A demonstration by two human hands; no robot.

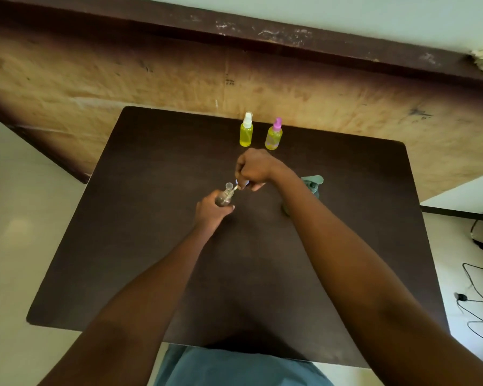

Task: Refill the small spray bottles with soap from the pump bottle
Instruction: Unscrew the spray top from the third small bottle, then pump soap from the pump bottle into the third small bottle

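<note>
Two hands meet over the middle of the counter. The left hand is curled round a clear bottle, holding it up off the surface with its open neck tipped toward the other hand, probably so the opening is easy to reach. The right hand, fingers closed, pinches a small part just right of the clear bottle's neck. It looks like the spray head, with a thin pale tube at the mouth, though it is too small to be sure. I cannot tell whether it is going in or coming out.

The clear bottle looks see-through and unfilled, so I judge it the one not yet done.

Beyond the clear bottle, a little to its right, stand a white-capped bottle and a pink-capped bottle. Both are upright, capped and full of yellow liquid, side by side but apart, likely parked at the back as finished. Well to the right of the clear bottle stands the green pump bottle, half hidden behind the right forearm and within reach for pumping soap.

Farther beyond the clear bottle a worn wooden board backs the counter, and far to its right cables trail on the floor.
</note>
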